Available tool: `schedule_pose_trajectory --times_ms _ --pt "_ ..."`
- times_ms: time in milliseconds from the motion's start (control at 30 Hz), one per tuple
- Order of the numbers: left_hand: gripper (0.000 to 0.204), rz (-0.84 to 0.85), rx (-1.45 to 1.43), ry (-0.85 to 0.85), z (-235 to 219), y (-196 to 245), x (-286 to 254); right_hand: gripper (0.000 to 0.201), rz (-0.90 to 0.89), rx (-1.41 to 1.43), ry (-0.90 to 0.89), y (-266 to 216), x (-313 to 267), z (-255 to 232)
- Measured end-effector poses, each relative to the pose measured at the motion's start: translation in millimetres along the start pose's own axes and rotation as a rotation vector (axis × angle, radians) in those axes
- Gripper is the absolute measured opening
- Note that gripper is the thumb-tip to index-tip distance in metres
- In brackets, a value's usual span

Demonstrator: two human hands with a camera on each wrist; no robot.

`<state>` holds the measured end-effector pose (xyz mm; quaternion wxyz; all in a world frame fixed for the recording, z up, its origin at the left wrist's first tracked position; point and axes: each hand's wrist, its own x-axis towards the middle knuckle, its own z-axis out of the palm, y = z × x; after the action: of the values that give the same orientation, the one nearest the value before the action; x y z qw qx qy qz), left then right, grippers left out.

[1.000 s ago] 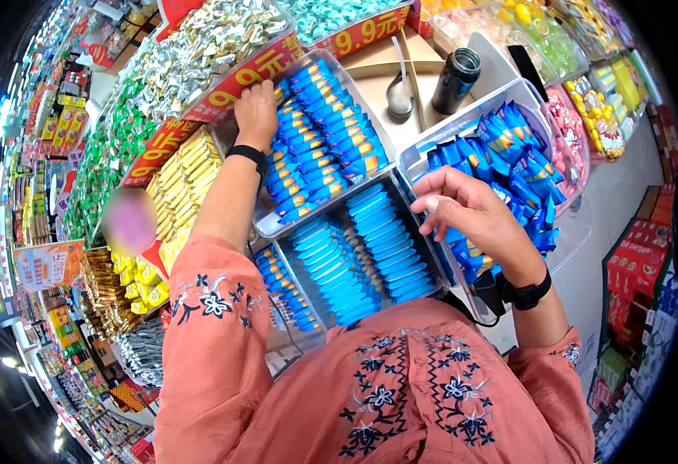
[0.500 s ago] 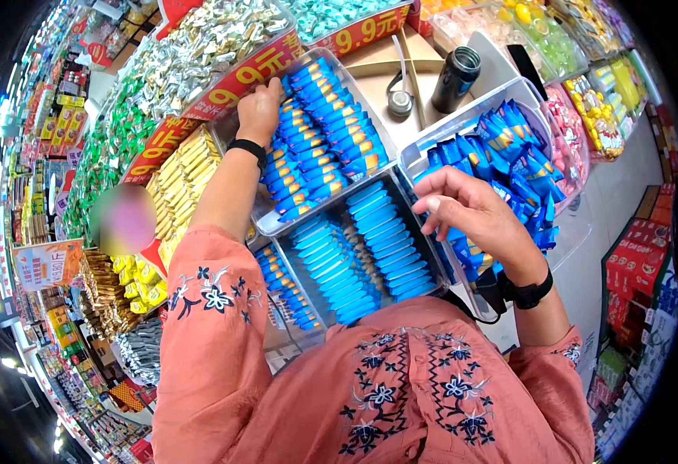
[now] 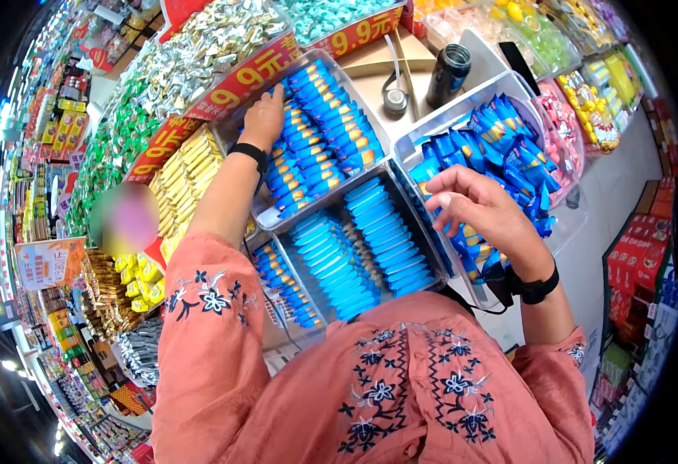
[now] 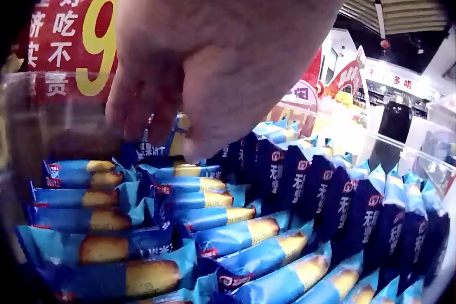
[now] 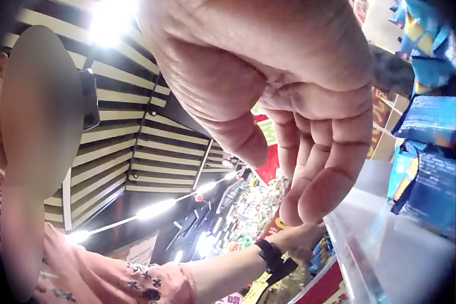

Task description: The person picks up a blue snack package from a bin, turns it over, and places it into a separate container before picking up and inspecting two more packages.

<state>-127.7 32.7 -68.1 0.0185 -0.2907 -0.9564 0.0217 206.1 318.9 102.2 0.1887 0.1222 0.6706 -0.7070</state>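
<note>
My left hand (image 3: pixel 265 117) reaches down into the far left corner of a clear plastic bin (image 3: pixel 265 224). In the left wrist view, its thumb and fingers (image 4: pixel 196 129) pinch a blue-and-yellow biscuit packet (image 4: pixel 158 148) at the far end of a row; part of that packet is hidden behind the hand. Rows of similar biscuit packets (image 3: pixel 339 127) stack below and beside it. My right hand (image 3: pixel 482 209), loosely curled and holding nothing, hovers over the near left side of a clear tub (image 3: pixel 408 155) of loose blue packets (image 3: pixel 520 147).
Nearer my body sits a bin of light-blue packets (image 3: pixel 327 267). Beyond the bins, a dark bottle (image 3: pixel 449 75) stands in a cardboard compartment beside a scoop-like item (image 3: pixel 394 99). Red price signs (image 3: pixel 242 81) border the candy heaps. Yellow packets (image 3: pixel 188 182) fill the bin at left.
My left hand has shifted slightly right and nearer along the bin's far left corner, index finger now pointing outward. My right hand keeps its pose; the view has tilted slightly.
</note>
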Motion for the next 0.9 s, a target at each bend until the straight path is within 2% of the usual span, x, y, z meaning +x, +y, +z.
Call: schedule_pose_trajectory --times_ms 100,200,233,300,333,367,400,433,467,500,533,567,600,700,800,900 --pt "0.049 -0.027 -0.151 -0.121 -10 -2 4 0.031 -0.018 -0.045 -0.002 0 -5 -3" --pt "0.055 -0.038 -0.242 -0.109 -28 -9 6 0.032 -0.047 -0.072 0.020 4 -11 -10" --pt "0.057 -0.034 -0.259 0.000 -31 -13 6 0.032 -0.060 -0.078 0.031 5 -14 -12" --pt "0.051 -0.078 -0.419 0.036 -47 -24 10 0.033 -0.064 -0.083 0.055 5 -21 -18" --pt "0.050 -0.086 -0.459 -0.007 -88 -13 -2 0.033 -0.073 -0.085 0.065 7 -23 -21" --pt "0.048 -0.042 -0.523 -0.006 -99 -23 -2 0.033 -0.081 -0.088 0.079 8 -26 -24" --pt "0.049 -0.077 -0.675 -0.092 -120 -23 -6 0.034 -0.087 -0.082 0.096 4 -33 -26" --pt "0.051 -0.137 -0.817 -0.033 -163 6 -35 0.033 -0.118 -0.058 0.127 5 -35 -32" --pt "0.051 -0.081 -0.804 0.073 -170 1 -43 0.033 -0.172 -0.049 0.170 6 -38 -36" --pt "0.050 -0.155 -0.985 0.079 -196 22 -66 0.033 -0.226 -0.043 0.216 3 -41 -42" --pt "0.048 -0.141 -1.055 0.168 -213 38 -88 0.033 -0.273 -0.030 0.254 -1 -43 -50" --pt "0.046 -0.109 -1.233 0.182 -227 56 -111 0.032 -0.321 -0.016 0.288 -4 -45 -58" --pt "0.040 -0.105 -1.261 0.245 -245 83 -137 0.032 -0.369 -0.012 0.312 -12 -49 -65" --pt "0.033 -0.089 -1.387 0.275 -231 117 -182 0.033 -0.475 -0.048 0.394 -31 -53 -76" --pt "0.032 -0.234 -1.598 0.127 -201 154 -214 0.028 -0.472 -0.295 0.424 -32 -39 -84" --pt "0.031 -0.254 -1.684 0.016 -170 173 -234 0.024 -0.455 -0.629 0.338 -11 -7 -100"
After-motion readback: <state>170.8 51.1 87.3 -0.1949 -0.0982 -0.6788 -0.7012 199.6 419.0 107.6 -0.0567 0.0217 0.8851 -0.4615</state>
